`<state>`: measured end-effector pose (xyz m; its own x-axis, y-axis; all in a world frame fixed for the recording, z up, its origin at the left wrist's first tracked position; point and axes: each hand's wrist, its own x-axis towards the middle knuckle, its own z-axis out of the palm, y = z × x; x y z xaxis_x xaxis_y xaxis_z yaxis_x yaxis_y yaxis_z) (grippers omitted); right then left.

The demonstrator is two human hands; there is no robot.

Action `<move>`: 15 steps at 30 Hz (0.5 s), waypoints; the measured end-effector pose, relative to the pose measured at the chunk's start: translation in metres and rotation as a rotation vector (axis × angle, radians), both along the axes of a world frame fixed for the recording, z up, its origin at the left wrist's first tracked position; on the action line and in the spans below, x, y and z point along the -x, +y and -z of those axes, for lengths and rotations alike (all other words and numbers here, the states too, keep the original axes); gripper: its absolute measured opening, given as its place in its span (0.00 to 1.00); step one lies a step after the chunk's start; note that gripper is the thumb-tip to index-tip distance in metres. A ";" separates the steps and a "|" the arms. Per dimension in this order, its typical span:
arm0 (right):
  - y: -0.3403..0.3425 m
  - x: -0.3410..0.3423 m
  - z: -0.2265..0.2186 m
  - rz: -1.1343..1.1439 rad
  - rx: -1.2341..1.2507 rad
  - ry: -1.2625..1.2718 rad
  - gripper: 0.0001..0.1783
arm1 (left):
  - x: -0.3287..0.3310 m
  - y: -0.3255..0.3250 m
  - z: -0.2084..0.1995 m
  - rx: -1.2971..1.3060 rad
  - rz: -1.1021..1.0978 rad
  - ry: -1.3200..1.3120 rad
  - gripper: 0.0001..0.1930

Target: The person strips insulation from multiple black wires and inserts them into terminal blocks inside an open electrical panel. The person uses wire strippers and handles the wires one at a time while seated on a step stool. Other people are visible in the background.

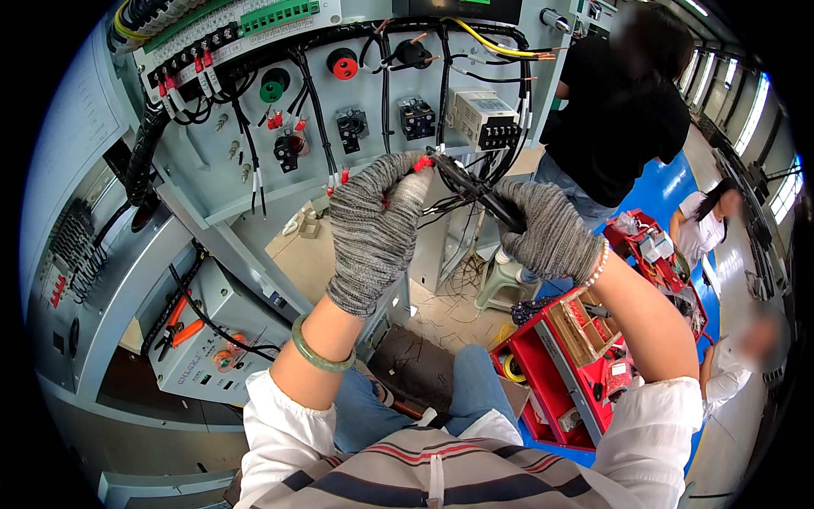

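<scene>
Grey knitted gloves cover both my hands, which are raised in front of an electrical panel (pixel 318 102). My left hand (pixel 377 225) is closed, thumb and finger pinching a wire with a red insulated terminal (pixel 422 162). My right hand (pixel 551 225) wraps round black pliers (pixel 475 188), whose tip reaches the red terminal; their exact type is hard to make out. Behind the pliers hangs a tangle of black wires (pixel 454 204). Close above my hands sit a white relay-like module (pixel 482 114) and black switch blocks (pixel 416 119) on the panel.
Orange-handled pliers (pixel 181 327) lie on a grey box (pixel 220 348) at lower left. At right stands a red toolbox (pixel 543 373) with a wooden tray (pixel 581 331), near a stool (pixel 504 284). A person in black (pixel 623 110) stands beyond the panel; others sit farther right.
</scene>
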<state>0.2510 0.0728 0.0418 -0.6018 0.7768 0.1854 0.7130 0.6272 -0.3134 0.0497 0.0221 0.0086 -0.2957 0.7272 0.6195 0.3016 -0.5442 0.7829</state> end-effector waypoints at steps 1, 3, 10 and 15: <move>-0.002 0.001 0.001 0.011 -0.025 0.008 0.18 | 0.000 0.000 0.000 -0.008 0.007 -0.006 0.12; -0.003 -0.001 -0.001 0.013 -0.142 -0.009 0.24 | 0.000 -0.001 0.000 0.009 0.025 -0.014 0.12; -0.009 -0.003 0.002 0.040 -0.315 0.015 0.32 | -0.002 -0.006 -0.002 0.013 0.055 -0.026 0.11; -0.006 -0.005 0.007 0.022 -0.344 0.028 0.34 | 0.000 -0.007 -0.002 0.045 0.019 0.033 0.11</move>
